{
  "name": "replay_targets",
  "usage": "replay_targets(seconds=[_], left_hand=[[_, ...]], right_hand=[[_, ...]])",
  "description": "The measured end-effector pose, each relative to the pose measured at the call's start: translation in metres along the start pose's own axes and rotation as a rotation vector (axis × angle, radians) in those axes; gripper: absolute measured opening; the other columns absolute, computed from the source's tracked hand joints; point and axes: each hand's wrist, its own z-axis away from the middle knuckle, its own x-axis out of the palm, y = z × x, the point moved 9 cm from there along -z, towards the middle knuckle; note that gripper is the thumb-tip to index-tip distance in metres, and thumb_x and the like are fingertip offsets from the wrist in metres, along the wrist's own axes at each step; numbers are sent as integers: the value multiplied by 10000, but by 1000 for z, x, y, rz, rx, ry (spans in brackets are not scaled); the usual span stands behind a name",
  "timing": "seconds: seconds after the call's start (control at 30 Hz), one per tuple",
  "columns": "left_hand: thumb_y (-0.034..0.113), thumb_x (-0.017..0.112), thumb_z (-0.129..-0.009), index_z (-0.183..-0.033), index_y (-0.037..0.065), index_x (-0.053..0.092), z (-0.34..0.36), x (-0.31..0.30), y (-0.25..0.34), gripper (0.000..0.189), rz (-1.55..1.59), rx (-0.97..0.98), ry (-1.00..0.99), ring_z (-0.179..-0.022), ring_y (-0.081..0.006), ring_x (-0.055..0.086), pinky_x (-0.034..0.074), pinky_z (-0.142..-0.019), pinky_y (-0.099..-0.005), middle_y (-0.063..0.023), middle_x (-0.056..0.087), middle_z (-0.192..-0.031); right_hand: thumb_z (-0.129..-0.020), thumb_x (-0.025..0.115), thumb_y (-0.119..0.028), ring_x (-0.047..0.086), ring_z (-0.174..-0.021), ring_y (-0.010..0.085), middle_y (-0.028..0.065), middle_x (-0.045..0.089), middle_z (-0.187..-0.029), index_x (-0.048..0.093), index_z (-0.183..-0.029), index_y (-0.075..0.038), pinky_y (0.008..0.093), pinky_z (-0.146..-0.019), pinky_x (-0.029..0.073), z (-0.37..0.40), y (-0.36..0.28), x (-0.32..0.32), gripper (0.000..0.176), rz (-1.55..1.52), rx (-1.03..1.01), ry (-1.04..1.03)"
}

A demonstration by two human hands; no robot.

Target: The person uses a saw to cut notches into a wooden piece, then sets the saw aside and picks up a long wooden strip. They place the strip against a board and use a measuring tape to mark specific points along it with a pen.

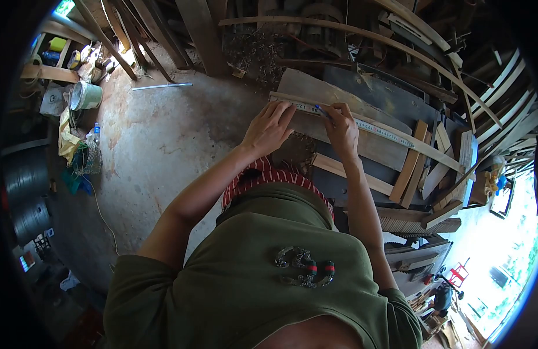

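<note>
A long thin wooden strip lies across boards on the bench, with a white measuring tape stretched along it. At the strip's left end, my left hand presses and grips the tape with bent fingers; the thumb side is partly hidden. My right hand pinches a blue pen, its tip close to the tape's upper edge. Beneath the strip rests a wide greyish board. The tape's far end runs right, past my right hand.
Short wood pieces lie at the bench's right side. Long curved strips are stacked beyond it. On the concrete floor to the left are a bucket, a plastic bottle and a pale rod.
</note>
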Motion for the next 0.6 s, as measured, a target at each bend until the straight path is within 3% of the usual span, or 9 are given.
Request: replay_targets(seconds=[0.27, 0.6], left_hand=[[282, 712, -872, -1397, -14, 490, 1, 0, 7, 642, -117, 28, 23, -1306, -292, 464, 319, -1195, -431, -147, 466, -1347], [254, 731, -842, -1407, -24, 477, 0, -2, 10, 679, -101, 7, 17, -1325, -317, 440, 347, -1176, -448, -158, 459, -1354]], right_hand=[[-801, 721, -30, 690, -865, 294, 75, 611, -1101, 725, -1143, -151, 417, -730, 549, 0, 1, 1, 363, 19, -5, -11], [-806, 719, -34, 694, -843, 286, 71, 608, -1091, 725, -1136, -148, 419, -718, 544, 1, -1, 0, 349, 10, -12, 8]])
